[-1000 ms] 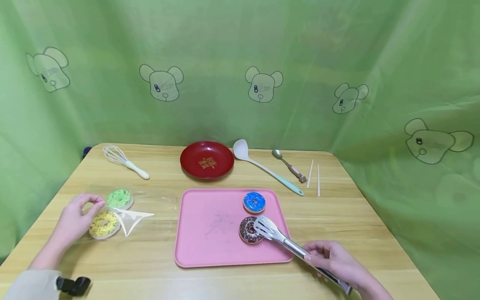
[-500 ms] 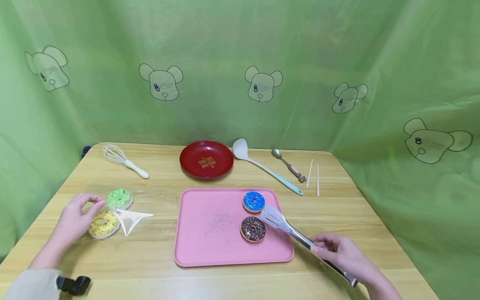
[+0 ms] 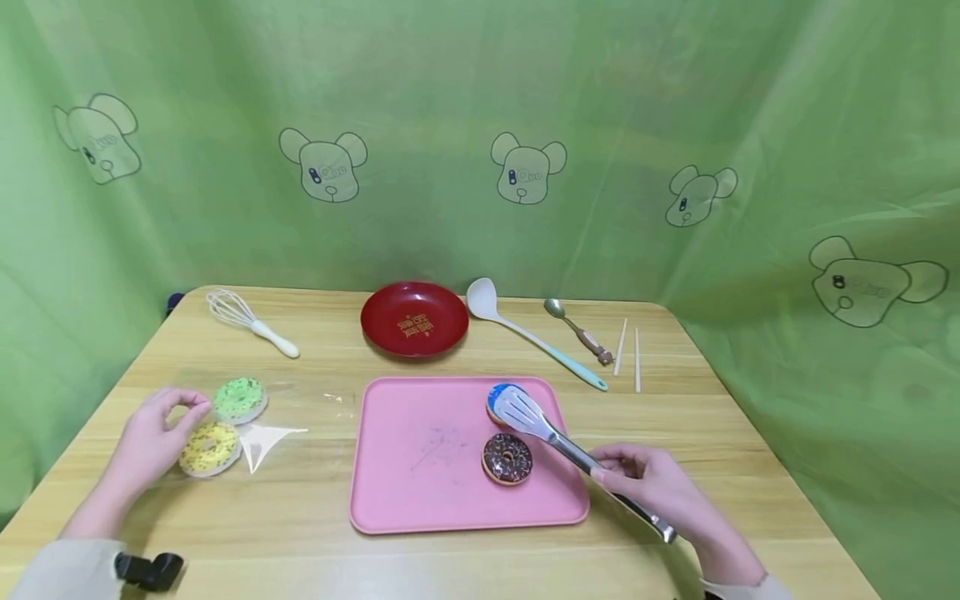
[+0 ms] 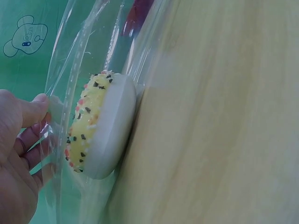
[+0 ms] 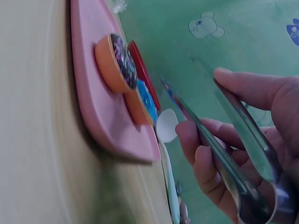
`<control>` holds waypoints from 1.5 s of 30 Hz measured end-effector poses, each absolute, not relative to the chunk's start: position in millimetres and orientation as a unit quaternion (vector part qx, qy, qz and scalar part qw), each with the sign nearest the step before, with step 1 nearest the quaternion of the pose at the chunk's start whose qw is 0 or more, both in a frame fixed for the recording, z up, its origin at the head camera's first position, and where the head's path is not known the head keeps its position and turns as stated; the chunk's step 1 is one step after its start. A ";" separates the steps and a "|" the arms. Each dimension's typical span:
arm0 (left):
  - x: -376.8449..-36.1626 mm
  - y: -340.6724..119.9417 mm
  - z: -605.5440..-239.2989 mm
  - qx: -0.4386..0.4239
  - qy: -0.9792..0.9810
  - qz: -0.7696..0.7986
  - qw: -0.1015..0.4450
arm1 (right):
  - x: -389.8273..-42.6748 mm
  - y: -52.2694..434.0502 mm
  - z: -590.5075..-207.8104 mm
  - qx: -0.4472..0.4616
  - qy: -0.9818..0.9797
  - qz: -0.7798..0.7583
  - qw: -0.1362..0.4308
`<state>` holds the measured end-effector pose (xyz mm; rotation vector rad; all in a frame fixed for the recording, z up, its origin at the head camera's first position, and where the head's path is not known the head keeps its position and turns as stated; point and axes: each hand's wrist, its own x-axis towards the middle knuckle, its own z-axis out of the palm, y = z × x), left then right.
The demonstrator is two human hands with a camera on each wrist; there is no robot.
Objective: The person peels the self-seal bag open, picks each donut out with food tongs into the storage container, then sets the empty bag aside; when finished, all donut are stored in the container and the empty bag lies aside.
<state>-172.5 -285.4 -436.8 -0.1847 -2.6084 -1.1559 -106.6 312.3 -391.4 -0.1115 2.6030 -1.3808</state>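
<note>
My left hand [image 3: 180, 410] pinches the edge of a clear plastic bag [image 3: 262, 433] lying on the table; in the left wrist view its fingers [image 4: 32, 116] hold the film. Inside the bag lie a green-sprinkled donut [image 3: 240, 399] and a yellow donut [image 3: 209, 448], [image 4: 100, 126]. My right hand [image 3: 626, 475] grips metal tongs [image 3: 551, 433], [image 5: 233, 154]. The tongs' slotted tips are over the blue donut [image 3: 497, 395] on the pink tray [image 3: 420, 500]. A chocolate donut [image 3: 507, 458], [image 5: 117, 58] sits just in front of it on the tray.
At the back of the wooden table stand a red plate [image 3: 414, 318], a whisk [image 3: 247, 321], a white ladle [image 3: 525, 333], a spoon [image 3: 579, 331] and chopsticks [image 3: 628, 348]. Green curtains hang close behind and to the right.
The tongs have left the chocolate donut, swung out to the right, then moved back and up over the blue donut. My left hand and the bag have stayed put.
</note>
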 end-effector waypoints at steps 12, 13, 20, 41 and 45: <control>-173.2 -286.3 -437.5 -0.063 -0.903 -0.399 0.147 | -128.3 261.5 -392.4 -0.100 0.866 -0.478 0.108; -173.1 -286.5 -437.5 -0.062 -0.903 -0.399 0.147 | -129.7 256.8 -392.3 -0.111 0.863 -0.480 0.109; -170.9 -287.0 -435.1 -0.063 -0.900 -0.405 0.150 | -139.7 213.0 -390.0 -0.149 0.844 -0.500 0.121; -167.7 -286.6 -436.1 -0.059 -0.898 -0.401 0.172 | -177.9 83.7 -412.6 -0.146 0.864 -0.456 0.153; -167.8 -284.5 -436.6 -0.055 -0.895 -0.405 0.178 | -185.8 69.5 -415.9 -0.141 0.863 -0.455 0.172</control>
